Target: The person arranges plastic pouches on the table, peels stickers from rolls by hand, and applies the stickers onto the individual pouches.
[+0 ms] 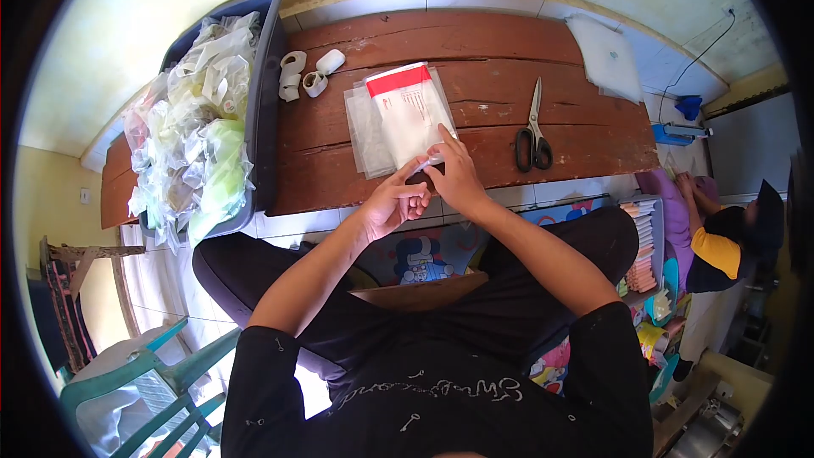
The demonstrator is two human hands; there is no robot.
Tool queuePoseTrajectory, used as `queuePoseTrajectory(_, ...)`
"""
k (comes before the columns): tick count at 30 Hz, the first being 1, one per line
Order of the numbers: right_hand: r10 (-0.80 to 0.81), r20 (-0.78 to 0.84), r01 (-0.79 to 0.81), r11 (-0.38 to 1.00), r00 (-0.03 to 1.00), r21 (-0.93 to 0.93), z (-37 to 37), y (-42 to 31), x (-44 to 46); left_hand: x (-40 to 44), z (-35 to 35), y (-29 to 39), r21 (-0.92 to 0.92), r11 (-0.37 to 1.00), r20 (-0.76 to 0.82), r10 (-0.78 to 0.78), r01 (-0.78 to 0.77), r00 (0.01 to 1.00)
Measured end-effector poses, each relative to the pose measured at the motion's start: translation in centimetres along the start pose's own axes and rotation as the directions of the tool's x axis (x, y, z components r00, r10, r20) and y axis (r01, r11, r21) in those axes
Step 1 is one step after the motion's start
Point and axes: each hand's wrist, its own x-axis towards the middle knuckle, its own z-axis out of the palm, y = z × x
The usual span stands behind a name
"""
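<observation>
A flat white packet with a red band (400, 110) lies in clear plastic on the wooden table, its near end at the table's front edge. At that end my left hand (393, 205) is closed, palm partly upward, with thumb and forefinger on the plastic. My right hand (458, 176) holds the near right corner, its forefinger stretched along the packet's right side. The two hands nearly touch. More clear plastic sleeves (365, 137) stick out under the packet's left side. To the right lie scissors with black handles (533, 137), blades pointing away.
A dark grey bin (264, 110) heaped with filled plastic bags stands at the table's left. Label rolls (292, 76) lie beside it. A stack of clear plastic sheets (606, 58) rests at the table's far right corner. Another person (721, 237) sits at right, near a crate of packs (644, 246).
</observation>
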Motion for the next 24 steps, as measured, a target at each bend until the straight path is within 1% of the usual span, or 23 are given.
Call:
queuePoseTrajectory(1,-0.001,-0.001,0.001,1.0,1.0,0.001,-0.1,0.0,0.1,0.0,0.0,0.1,0.002,1.0,0.0,0.001,-0.001,1.0)
queuePoseTrajectory(3,-0.005,0.009,0.005,1.0,1.0,0.014,-0.5,-0.1,0.2,0.0,-0.1,0.1,0.143,0.989,-0.038,0.025,-0.02,0.999)
queuePoseTrajectory(4,-0.006,0.01,0.006,1.0,1.0,0.012,-0.8,-0.1,0.4,0.0,-0.1,0.2,0.142,0.99,-0.037,0.027,-0.022,0.999)
queuePoseTrajectory(6,0.008,0.057,-0.008,1.0,0.998,-0.006,-1.5,-0.2,0.7,-0.1,-0.1,0.4,0.202,0.979,-0.115,0.046,-0.022,0.992)
queuePoseTrajectory(7,0.008,0.057,-0.008,1.0,0.998,-0.008,-1.7,-0.3,0.8,-0.1,-0.2,0.7,0.201,0.979,-0.113,0.047,-0.024,0.992)
queuePoseTrajectory(9,-0.026,0.058,0.031,0.996,0.998,-0.082,-2.0,-0.5,0.9,0.0,-0.4,1.2,0.379,0.926,-0.232,0.096,-0.001,0.968)
queuePoseTrajectory(10,-0.025,0.06,0.03,0.996,0.998,-0.082,-2.1,-0.7,0.9,0.1,-0.7,1.1,0.377,0.926,-0.233,0.095,0.0,0.968)
queuePoseTrajectory(12,-0.008,0.078,0.02,0.987,0.997,-0.162,-2.3,-1.1,1.0,0.3,-0.8,1.3,0.586,0.807,-0.315,0.318,-0.081,0.894)
queuePoseTrajectory(13,-0.009,0.08,0.021,0.987,0.997,-0.161,-2.4,-1.2,1.2,0.3,-0.6,1.7,0.586,0.807,-0.316,0.319,-0.08,0.893)
queuePoseTrajectory(14,0.023,0.071,-0.011,0.986,0.997,-0.164,-2.4,-1.4,1.3,0.2,-0.3,2.1,0.783,0.619,-0.296,0.457,-0.061,0.839)
queuePoseTrajectory(15,0.055,0.062,-0.044,0.985,0.997,-0.167,-2.3,-1.5,1.4,0.2,0.1,2.5,0.922,0.387,-0.235,0.58,-0.01,0.78)
queuePoseTrajectory(16,0.052,0.064,-0.041,0.986,0.997,-0.164,-2.2,-1.6,1.5,0.8,0.0,2.6,0.922,0.386,-0.237,0.582,-0.008,0.778)
queuePoseTrajectory(17,0.075,0.067,-0.063,0.985,0.995,-0.159,-2.2,-1.6,1.6,1.6,-0.2,2.4,0.985,0.153,-0.063,0.733,-0.074,0.677)
queuePoseTrajectory(18,0.097,0.07,-0.085,0.984,0.993,-0.155,-2.2,-1.6,1.6,2.1,0.0,2.3,0.99,-0.094,0.136,0.823,-0.104,0.551)
queuePoseTrajectory(19,0.094,0.071,-0.082,0.984,0.993,-0.158,-2.2,-1.6,1.7,2.4,0.2,2.3,0.996,0.041,0.019,0.771,-0.08,0.637)
queuePoseTrajectory(20,0.102,0.052,-0.091,0.98,0.993,-0.177,-2.0,-1.5,1.8,2.8,0.2,2.2,0.996,0.044,0.019,0.772,-0.083,0.635)
queuePoseTrajectory(22,0.11,0.032,-0.101,0.974,0.993,-0.201,-1.7,-0.7,1.9,3.6,0.2,1.7,1.0,0.004,0.001,0.8,-0.006,0.6)
queuePoseTrajectory(24,0.173,0.004,-0.17,0.97,0.985,-0.172,-1.5,-0.1,2.0,4.1,0.2,1.3,1.0,0.01,-0.007,0.803,-0.003,0.595)
